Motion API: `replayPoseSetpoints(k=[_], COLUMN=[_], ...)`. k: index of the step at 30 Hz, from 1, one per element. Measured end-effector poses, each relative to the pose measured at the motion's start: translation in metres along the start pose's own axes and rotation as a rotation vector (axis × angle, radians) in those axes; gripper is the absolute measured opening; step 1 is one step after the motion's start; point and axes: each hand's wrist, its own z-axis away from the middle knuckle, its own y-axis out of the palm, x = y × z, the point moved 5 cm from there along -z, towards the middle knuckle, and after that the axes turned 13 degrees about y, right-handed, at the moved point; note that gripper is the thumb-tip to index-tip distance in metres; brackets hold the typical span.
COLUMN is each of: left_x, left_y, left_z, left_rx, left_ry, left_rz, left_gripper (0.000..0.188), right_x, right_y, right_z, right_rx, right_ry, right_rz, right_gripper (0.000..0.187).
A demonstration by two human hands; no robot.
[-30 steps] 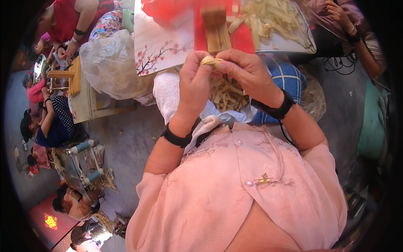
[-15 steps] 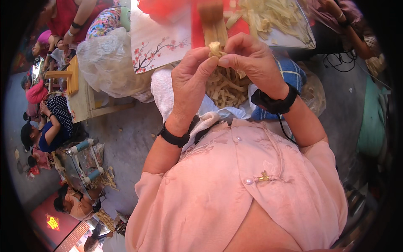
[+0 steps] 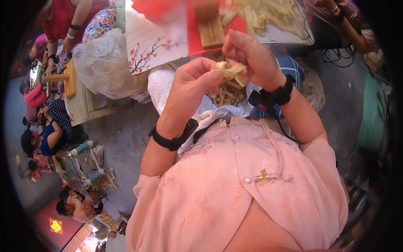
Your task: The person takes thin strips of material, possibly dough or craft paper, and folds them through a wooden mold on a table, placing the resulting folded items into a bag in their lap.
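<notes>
A pale yellow, flat strip (image 3: 231,71), bent into a loose loop or knot, is held up between my two hands. My left hand (image 3: 194,82) pinches its left side between thumb and forefinger. On the other side, my right hand (image 3: 256,63) has its fingers curled against the strip's fanned-out end; part of that grip is hidden. Below the hands, a heap of similar strip pieces (image 3: 226,96) lies in a cloth-lined holder at my lap. Just beyond them, a wooden block (image 3: 211,33) with a groove rests on a red sheet (image 3: 191,38) at the table's near edge.
More loose strips (image 3: 273,14) lie on the table's far right. A white mat with painted blossoms (image 3: 157,46) covers its left. A clear plastic bag (image 3: 105,63) bulges beside the table. Other people (image 3: 54,126) sit at the left; a dark cable (image 3: 338,56) lies at right.
My hands have moved apart slightly and lower, and the strip's loop and fanned end now show between them. My right fingers have turned upward. The wooden block is more exposed.
</notes>
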Motion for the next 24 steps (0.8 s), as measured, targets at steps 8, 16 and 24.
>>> replayPoseSetpoints(k=[8, 16, 24], left_x=[-0.018, -0.044, -0.018], left_y=[-0.026, 0.005, 0.001], left_z=[-0.003, -0.016, -0.006], left_rx=[-0.182, 0.011, 0.183], left_ry=[0.218, 0.733, 0.479], left_rz=[-0.145, -1.409, -1.618], left_gripper=[0.015, 0.048, 0.027], right_x=[0.008, 0.003, -0.024], right_y=[-0.014, -0.004, 0.010], right_z=[-0.004, 0.003, -0.005], right_rx=[-0.084, -0.095, -0.041], right_ry=[-0.041, -0.071, -0.164], right_rz=[0.041, 0.230, 0.601], right_gripper=[0.022, 0.008, 0.018])
